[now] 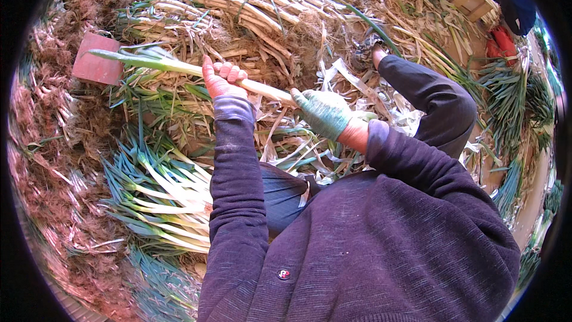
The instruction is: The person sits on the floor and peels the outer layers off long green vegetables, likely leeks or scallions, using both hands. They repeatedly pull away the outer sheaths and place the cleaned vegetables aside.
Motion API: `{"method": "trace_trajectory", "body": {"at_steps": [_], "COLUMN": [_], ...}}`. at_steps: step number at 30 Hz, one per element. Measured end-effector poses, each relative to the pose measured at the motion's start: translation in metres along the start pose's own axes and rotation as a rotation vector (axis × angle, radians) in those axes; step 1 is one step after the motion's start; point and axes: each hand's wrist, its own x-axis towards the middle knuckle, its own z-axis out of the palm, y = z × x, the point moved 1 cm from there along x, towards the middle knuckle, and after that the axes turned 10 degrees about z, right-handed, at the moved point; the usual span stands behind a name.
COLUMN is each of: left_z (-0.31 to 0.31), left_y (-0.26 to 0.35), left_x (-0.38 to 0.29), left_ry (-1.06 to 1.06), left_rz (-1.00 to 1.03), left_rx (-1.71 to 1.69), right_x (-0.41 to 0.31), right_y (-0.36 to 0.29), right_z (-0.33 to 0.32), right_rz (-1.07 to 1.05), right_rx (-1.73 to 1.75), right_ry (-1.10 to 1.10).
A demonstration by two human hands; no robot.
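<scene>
A long green onion (263, 90) lies slantwise across both my hands, its green leaves pointing left and its pale stalk running right. Bare fingers of my left hand (227, 81) wrap around the middle of the stalk. In a thin green-stained glove, my right hand (328, 114) grips the lower end, and the root tip is hidden behind it. Cleaned green onions (174, 192) with white stalks lie in a pile beside my left forearm. Beyond my hands is a heap of unpeeled green onions (250, 4) with dry tan skins and roots.
A red block-like object (97, 59) sits left of the onion leaves. Matted root trimmings (85, 134) cover the left side. Peeled skins (353, 80) litter the ground by my bent leg (433, 94). A wooden crate (469, 2) and another person's blue garment (514, 4) are at upper right.
</scene>
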Motion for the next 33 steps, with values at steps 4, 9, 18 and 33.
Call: {"method": "trace_trajectory", "body": {"at_steps": [4,9,18,33], "left_z": [-0.006,-0.012,0.005,0.005], "left_y": [0.0,0.013,0.026,0.028], "left_x": [0.001,0.003,-0.003,-0.004], "left_ry": [0.197,0.134,-0.148,-0.077], "left_rz": [0.008,-0.049,0.019,0.129], "left_rx": [0.029,0.006,0.049,0.011], "right_x": [0.002,0.01,-0.014,0.009], "right_y": [0.004,0.03,0.142,0.001], "right_z": [-0.006,-0.021,-0.015,0.004], "right_rz": [-0.078,-0.202,0.362,0.154], "right_rx": [-0.024,0.295,-0.387,0.043], "right_ry": [0.074,-0.111,-1.001,-0.063]}}
